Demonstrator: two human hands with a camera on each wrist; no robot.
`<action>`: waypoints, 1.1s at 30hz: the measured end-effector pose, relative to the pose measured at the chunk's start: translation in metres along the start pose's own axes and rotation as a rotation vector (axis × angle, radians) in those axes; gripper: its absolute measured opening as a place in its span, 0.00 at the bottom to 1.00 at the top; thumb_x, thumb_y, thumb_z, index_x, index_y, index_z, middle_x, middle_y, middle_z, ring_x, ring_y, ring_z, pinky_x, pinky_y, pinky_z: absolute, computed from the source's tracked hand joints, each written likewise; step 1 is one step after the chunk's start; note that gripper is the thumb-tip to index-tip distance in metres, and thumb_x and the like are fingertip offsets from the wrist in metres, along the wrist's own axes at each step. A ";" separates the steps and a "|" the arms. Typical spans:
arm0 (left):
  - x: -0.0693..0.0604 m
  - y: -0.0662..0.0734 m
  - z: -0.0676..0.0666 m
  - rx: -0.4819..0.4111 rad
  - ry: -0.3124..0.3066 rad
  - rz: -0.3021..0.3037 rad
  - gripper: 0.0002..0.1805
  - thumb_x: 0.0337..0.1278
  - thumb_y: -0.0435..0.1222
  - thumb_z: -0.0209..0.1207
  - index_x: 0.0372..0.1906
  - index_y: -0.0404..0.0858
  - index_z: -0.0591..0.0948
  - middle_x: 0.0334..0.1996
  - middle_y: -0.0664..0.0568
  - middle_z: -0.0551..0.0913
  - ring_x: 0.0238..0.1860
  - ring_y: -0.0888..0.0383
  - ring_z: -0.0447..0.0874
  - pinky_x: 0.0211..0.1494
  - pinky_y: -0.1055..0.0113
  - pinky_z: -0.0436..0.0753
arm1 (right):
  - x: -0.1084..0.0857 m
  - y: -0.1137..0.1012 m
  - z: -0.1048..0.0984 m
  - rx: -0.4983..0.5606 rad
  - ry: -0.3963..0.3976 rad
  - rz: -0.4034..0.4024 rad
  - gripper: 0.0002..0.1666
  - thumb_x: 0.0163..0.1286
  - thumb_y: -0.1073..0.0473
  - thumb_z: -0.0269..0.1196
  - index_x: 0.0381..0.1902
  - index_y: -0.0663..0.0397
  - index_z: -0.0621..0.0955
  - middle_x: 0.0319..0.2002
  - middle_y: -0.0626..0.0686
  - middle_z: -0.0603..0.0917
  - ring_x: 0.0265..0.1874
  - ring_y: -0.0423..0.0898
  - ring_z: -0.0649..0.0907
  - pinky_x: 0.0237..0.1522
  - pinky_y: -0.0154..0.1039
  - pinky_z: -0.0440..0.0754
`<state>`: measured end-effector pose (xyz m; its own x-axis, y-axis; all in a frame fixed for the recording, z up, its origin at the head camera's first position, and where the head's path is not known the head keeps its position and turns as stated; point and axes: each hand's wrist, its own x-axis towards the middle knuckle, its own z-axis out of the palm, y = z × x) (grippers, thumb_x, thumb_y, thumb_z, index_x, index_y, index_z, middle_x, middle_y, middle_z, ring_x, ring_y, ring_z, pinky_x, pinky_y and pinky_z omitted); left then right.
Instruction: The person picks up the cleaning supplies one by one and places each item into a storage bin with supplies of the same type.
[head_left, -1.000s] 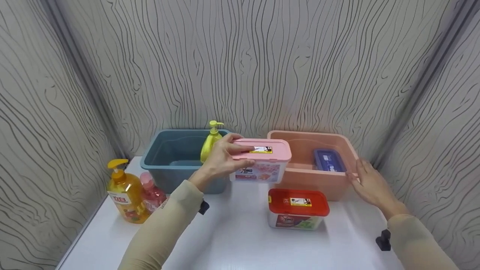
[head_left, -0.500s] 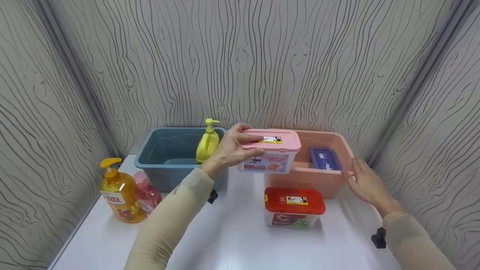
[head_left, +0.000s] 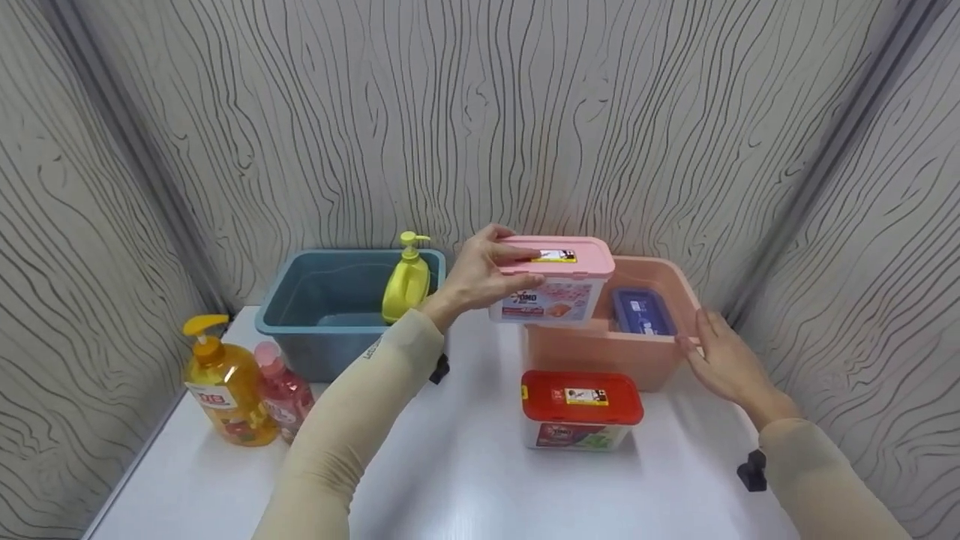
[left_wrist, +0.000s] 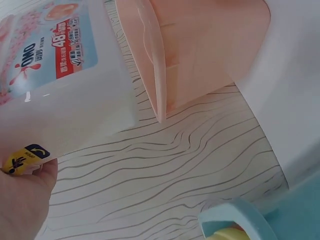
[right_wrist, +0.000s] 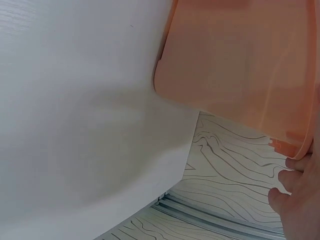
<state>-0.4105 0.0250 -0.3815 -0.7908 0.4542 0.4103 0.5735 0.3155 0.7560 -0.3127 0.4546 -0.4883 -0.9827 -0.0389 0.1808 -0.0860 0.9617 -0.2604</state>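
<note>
A white tabletop (head_left: 442, 487) meets 3 walls (head_left: 345, 135) patterned in wavy wood grain. The left hand (head_left: 480, 271) has its fingers clasped around the pink-lidded tub (head_left: 559, 304), aloft, now farther across the peach bin (head_left: 600, 358) than 1 second ago; the right hand (head_left: 729, 367) rests relaxed fingers on the bin's rim, as before.

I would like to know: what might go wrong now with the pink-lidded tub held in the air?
The left hand grips the pink-lidded tub near one end, so the tub might tilt or slip.

In the head view the tub overlaps the rim of the peach bin, so it may bump that rim if lowered there.

Dropped inside, it could hit the blue box in the bin.
</note>
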 end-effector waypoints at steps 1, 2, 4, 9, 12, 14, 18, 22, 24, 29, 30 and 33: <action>0.003 0.000 0.002 0.000 -0.001 0.003 0.27 0.64 0.49 0.80 0.67 0.51 0.91 0.74 0.52 0.76 0.75 0.50 0.72 0.74 0.48 0.85 | 0.000 0.000 -0.001 -0.004 -0.001 0.000 0.53 0.93 0.36 0.45 0.86 0.81 0.52 0.85 0.85 0.53 0.84 0.84 0.58 0.85 0.78 0.58; 0.006 0.001 0.004 0.004 -0.001 0.008 0.27 0.64 0.49 0.80 0.67 0.51 0.91 0.74 0.52 0.76 0.75 0.51 0.72 0.74 0.49 0.85 | 0.001 0.000 -0.001 -0.008 -0.003 0.002 0.53 0.93 0.36 0.44 0.86 0.81 0.52 0.85 0.85 0.53 0.84 0.84 0.58 0.85 0.78 0.58; 0.011 0.001 0.008 0.017 -0.003 0.019 0.27 0.64 0.50 0.80 0.66 0.51 0.91 0.73 0.52 0.77 0.74 0.51 0.72 0.74 0.49 0.85 | 0.001 0.000 -0.001 -0.012 0.011 -0.010 0.52 0.93 0.37 0.46 0.85 0.82 0.54 0.84 0.85 0.55 0.84 0.84 0.59 0.85 0.78 0.60; 0.022 0.001 0.021 0.037 -0.017 0.030 0.27 0.64 0.52 0.80 0.66 0.52 0.92 0.74 0.54 0.77 0.75 0.52 0.71 0.75 0.50 0.83 | 0.000 0.000 0.000 -0.016 0.044 -0.029 0.51 0.92 0.39 0.48 0.84 0.83 0.56 0.84 0.84 0.58 0.83 0.83 0.61 0.85 0.76 0.62; 0.028 0.000 0.028 0.024 -0.026 0.023 0.27 0.64 0.53 0.80 0.66 0.52 0.92 0.74 0.54 0.76 0.75 0.53 0.70 0.75 0.50 0.83 | 0.000 0.000 -0.001 -0.019 0.036 -0.016 0.52 0.92 0.38 0.48 0.85 0.82 0.55 0.85 0.84 0.57 0.84 0.83 0.60 0.86 0.76 0.61; 0.032 -0.001 0.032 0.014 -0.020 0.017 0.27 0.64 0.53 0.80 0.65 0.52 0.92 0.74 0.54 0.76 0.75 0.53 0.71 0.76 0.50 0.84 | 0.000 0.001 -0.001 -0.021 0.028 -0.010 0.52 0.92 0.37 0.47 0.86 0.81 0.54 0.85 0.83 0.56 0.84 0.82 0.60 0.86 0.76 0.61; 0.038 -0.004 0.040 -0.005 0.008 0.001 0.26 0.63 0.52 0.80 0.65 0.53 0.92 0.73 0.55 0.76 0.74 0.53 0.71 0.75 0.51 0.85 | -0.001 -0.001 0.000 -0.018 0.019 -0.002 0.52 0.92 0.37 0.47 0.86 0.80 0.54 0.85 0.83 0.56 0.85 0.82 0.60 0.86 0.76 0.60; 0.045 -0.005 0.048 -0.019 0.022 -0.010 0.26 0.64 0.50 0.81 0.65 0.52 0.92 0.73 0.54 0.76 0.74 0.52 0.71 0.76 0.50 0.84 | -0.002 -0.003 0.000 -0.014 0.014 0.009 0.53 0.92 0.36 0.47 0.86 0.80 0.54 0.86 0.83 0.55 0.85 0.82 0.60 0.86 0.75 0.60; 0.048 -0.006 0.053 -0.016 0.025 -0.021 0.26 0.63 0.50 0.81 0.65 0.52 0.92 0.73 0.54 0.76 0.75 0.52 0.71 0.77 0.50 0.82 | -0.002 -0.004 0.001 -0.013 0.011 0.010 0.52 0.92 0.37 0.47 0.86 0.81 0.54 0.85 0.83 0.55 0.85 0.82 0.59 0.87 0.75 0.59; 0.052 -0.007 0.065 -0.019 0.024 -0.052 0.25 0.63 0.50 0.81 0.64 0.52 0.93 0.75 0.54 0.76 0.75 0.52 0.72 0.78 0.48 0.81 | -0.002 -0.003 0.000 -0.015 -0.001 0.007 0.52 0.93 0.37 0.46 0.86 0.82 0.54 0.86 0.83 0.54 0.86 0.82 0.58 0.88 0.75 0.57; 0.052 -0.008 0.068 -0.019 0.023 -0.055 0.25 0.63 0.50 0.81 0.64 0.52 0.93 0.75 0.54 0.76 0.76 0.52 0.71 0.78 0.48 0.81 | -0.002 -0.003 0.000 -0.016 -0.002 0.009 0.52 0.93 0.37 0.46 0.86 0.81 0.53 0.86 0.83 0.54 0.86 0.81 0.58 0.88 0.75 0.57; 0.053 -0.010 0.073 -0.006 0.018 -0.058 0.25 0.63 0.50 0.81 0.64 0.52 0.93 0.75 0.53 0.76 0.76 0.51 0.71 0.79 0.47 0.80 | -0.003 -0.004 -0.002 -0.020 0.012 0.005 0.52 0.92 0.37 0.47 0.86 0.81 0.54 0.85 0.83 0.56 0.85 0.82 0.60 0.87 0.75 0.60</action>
<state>-0.4425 0.1064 -0.4046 -0.8265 0.4204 0.3745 0.5252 0.3362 0.7817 -0.3090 0.4516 -0.4861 -0.9812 -0.0313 0.1906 -0.0780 0.9670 -0.2426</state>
